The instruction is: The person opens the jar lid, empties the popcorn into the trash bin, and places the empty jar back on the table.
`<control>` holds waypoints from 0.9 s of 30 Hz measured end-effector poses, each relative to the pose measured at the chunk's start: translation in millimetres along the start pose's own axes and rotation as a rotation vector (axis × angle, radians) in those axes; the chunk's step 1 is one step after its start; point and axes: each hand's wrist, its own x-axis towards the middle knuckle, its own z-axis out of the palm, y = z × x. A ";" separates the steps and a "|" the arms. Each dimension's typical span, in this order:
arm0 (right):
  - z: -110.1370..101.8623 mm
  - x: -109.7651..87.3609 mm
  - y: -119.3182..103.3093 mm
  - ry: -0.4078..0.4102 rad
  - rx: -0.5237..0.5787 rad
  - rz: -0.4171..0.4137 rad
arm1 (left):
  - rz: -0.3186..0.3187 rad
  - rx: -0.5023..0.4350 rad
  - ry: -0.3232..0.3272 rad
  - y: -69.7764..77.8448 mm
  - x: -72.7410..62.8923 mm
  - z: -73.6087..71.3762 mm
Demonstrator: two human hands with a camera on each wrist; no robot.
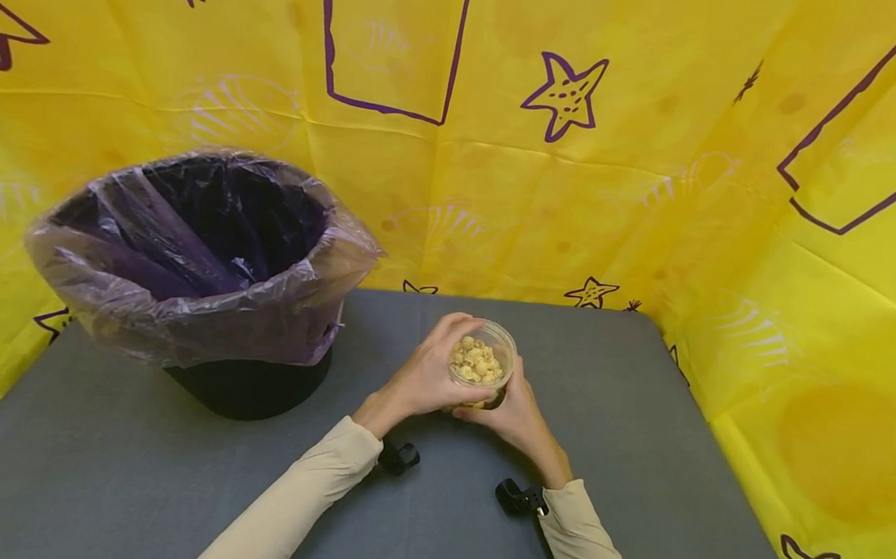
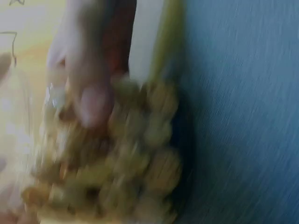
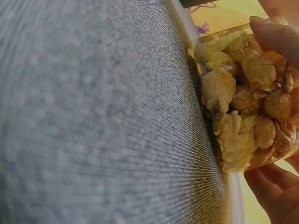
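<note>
Between both hands sits a clear plastic jar (image 1: 504, 342) with caramel-coloured popcorn (image 1: 477, 361) inside, seen from above through its round top. My left hand (image 1: 432, 369) grips the jar from the left, thumb along the near side and fingers round the far side. On the right and lower down, my right hand (image 1: 520, 420) holds it with the thumb in front. The right wrist view shows popcorn pieces (image 3: 250, 93) close up through the jar's wall, near the table surface. Blurred popcorn (image 2: 117, 172) fills the lower left wrist view, with a fingertip (image 2: 96, 105) over it.
A black bin (image 1: 251, 388) lined with a translucent purplish bag (image 1: 266, 322) stands on the grey table (image 1: 620, 454), left of the hands. Yellow patterned cloth (image 1: 489, 198) hangs behind and along both sides. Each wrist wears a small black camera (image 1: 398, 458).
</note>
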 end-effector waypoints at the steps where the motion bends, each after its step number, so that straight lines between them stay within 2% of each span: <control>1: 0.2 0.0 0.4 0.000 0.001 0.000 | 0.000 0.001 0.032 1.3 -1.4 2.8; 3: 0.4 0.1 0.0 0.003 0.003 0.002 | -0.005 0.007 0.081 4.1 -3.1 6.8; 5: 0.7 0.3 0.7 0.004 0.005 -0.001 | -0.011 0.005 0.104 6.6 -3.9 8.3; 8: -0.5 -2.1 -7.7 -0.006 0.014 0.015 | -0.040 -0.007 0.096 8.6 -4.3 7.8; 13: -0.8 -2.3 -7.1 -0.012 0.000 0.024 | -0.097 -0.059 0.085 10.8 -4.5 2.7; 15: 0.9 -0.2 1.5 -0.003 -0.008 0.012 | -0.119 -0.096 0.091 10.7 -4.4 -0.9; 22: 2.1 0.7 0.5 0.012 -0.041 0.006 | -0.230 -0.242 0.101 3.4 -5.6 -17.4; 27: 2.1 0.3 0.1 0.014 -0.052 0.006 | -0.280 -0.251 0.090 -2.0 -9.5 -25.9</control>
